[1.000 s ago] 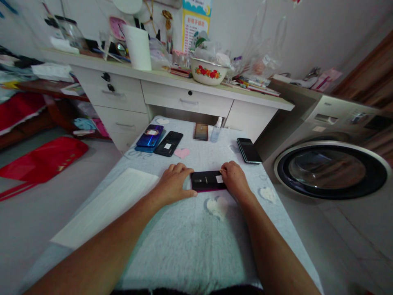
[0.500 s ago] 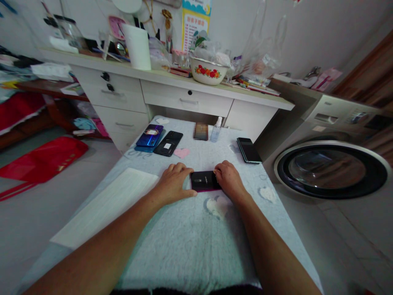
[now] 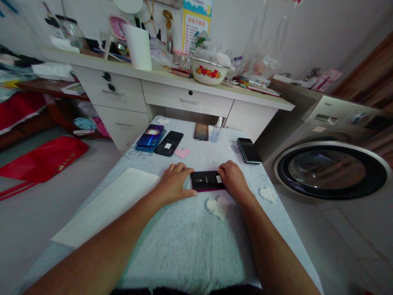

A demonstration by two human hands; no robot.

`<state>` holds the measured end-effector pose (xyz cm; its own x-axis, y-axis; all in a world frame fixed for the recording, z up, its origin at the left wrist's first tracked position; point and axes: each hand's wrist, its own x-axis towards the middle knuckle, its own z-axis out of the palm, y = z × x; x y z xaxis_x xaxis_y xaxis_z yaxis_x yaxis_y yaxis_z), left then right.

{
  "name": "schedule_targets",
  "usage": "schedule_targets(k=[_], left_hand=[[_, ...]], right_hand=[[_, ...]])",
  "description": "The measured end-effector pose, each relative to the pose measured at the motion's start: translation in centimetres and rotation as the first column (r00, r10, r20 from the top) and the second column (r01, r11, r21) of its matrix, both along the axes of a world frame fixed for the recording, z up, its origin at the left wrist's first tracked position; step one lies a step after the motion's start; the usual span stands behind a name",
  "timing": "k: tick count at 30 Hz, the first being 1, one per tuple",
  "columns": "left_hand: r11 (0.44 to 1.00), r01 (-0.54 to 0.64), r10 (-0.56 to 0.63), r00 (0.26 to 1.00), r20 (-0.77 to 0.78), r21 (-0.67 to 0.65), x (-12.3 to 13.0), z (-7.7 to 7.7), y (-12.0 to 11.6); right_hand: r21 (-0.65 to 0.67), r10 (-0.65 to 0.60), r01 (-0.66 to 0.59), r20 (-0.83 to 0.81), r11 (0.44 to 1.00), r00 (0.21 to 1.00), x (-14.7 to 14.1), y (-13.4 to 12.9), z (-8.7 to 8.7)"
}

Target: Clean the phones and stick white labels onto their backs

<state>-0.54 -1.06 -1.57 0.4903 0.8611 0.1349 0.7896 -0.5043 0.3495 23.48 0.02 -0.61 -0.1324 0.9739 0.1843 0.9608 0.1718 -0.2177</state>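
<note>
A black phone (image 3: 206, 180) with a reddish rim lies flat, back side up, on the cloth-covered table in front of me. My left hand (image 3: 176, 182) frames its left end, with thumb and forefinger at opposite corners. My right hand (image 3: 232, 178) has its fingers curled together over the right end and hides that part. A small white label (image 3: 219, 179) shows on the phone's back beside my right fingertips. Whatever lies under those fingers is out of sight.
Blue phones (image 3: 150, 135) and a black phone (image 3: 169, 143) lie at back left, another dark phone (image 3: 248, 150) at back right. A spray bottle (image 3: 216, 130) stands near the far edge. A whitish board (image 3: 106, 207) lies left; a washing machine (image 3: 331, 164) stands right.
My right hand has slid slightly right along the phone, uncovering the white label and more of the back. My left hand and the phone have hardly moved.
</note>
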Motion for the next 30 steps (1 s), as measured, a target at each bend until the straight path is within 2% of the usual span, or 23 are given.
schedule_targets(k=[19,30], left_hand=[[1.0,-0.001,0.001,1.0,0.007,-0.004,0.0,-0.3,0.1],[1.0,-0.002,0.002,1.0,0.007,-0.003,0.0,-0.3,0.1]], right_hand=[[0.021,-0.145,0.144,0.052,0.989,0.988,2.0,0.6,-0.2],[0.039,-0.152,0.149,0.078,0.988,0.985,2.0,0.8,-0.3]])
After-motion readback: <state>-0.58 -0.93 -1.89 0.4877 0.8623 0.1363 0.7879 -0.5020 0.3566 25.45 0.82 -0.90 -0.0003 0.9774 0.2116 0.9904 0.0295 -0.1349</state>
